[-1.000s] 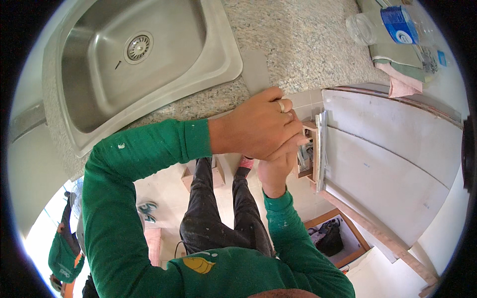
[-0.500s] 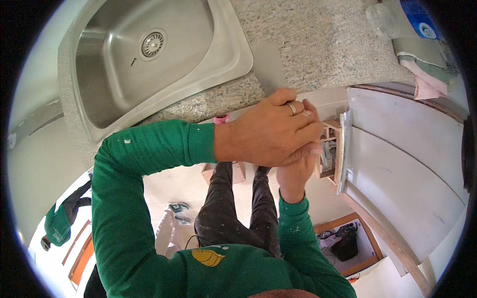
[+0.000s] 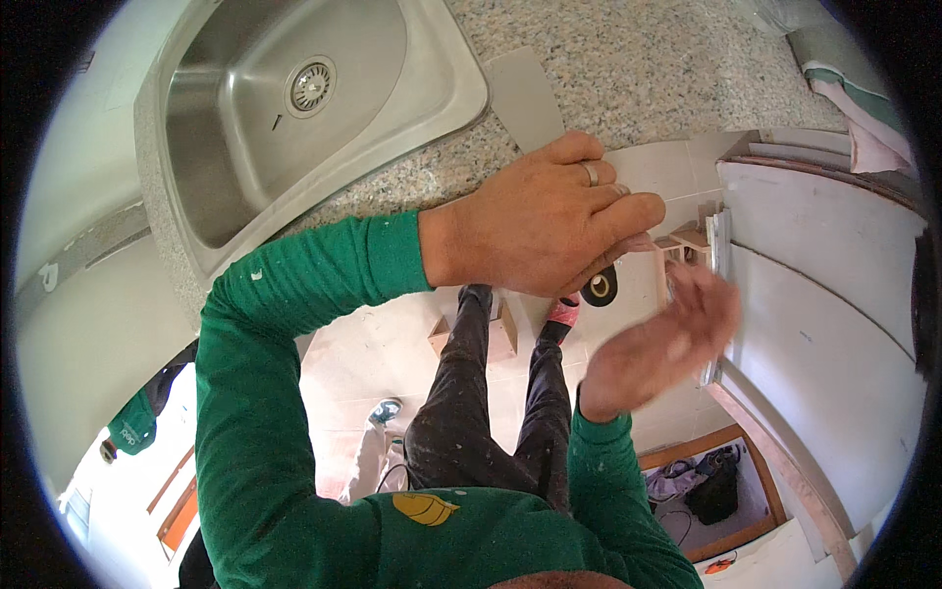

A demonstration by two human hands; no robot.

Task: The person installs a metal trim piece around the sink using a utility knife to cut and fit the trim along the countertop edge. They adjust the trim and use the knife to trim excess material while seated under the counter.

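My left hand (image 3: pixel 535 228), with a ring on one finger, is closed around a putty knife. Its flat grey blade (image 3: pixel 525 96) points up over the granite counter. The black handle's end, with a metal-rimmed hole, sticks out below the fingers, and the grip itself is hidden. To the lower right, my right hand (image 3: pixel 667 344) is apart from the tool, palm up and fingers stretched out, slightly blurred. Nothing shows in it.
A steel sink (image 3: pixel 294 147) is set into the granite counter (image 3: pixel 638 74) at upper left. White panels (image 3: pixel 814 324) stand along the right, above a wood-edged box (image 3: pixel 756 520) holding dark items. Cloths (image 3: pixel 863 118) lie at upper right. Dark-trousered legs show below.
My right hand has come away from my left, moving right and down. The handle's end now shows. The view has shifted slightly, and the blade is sharper.
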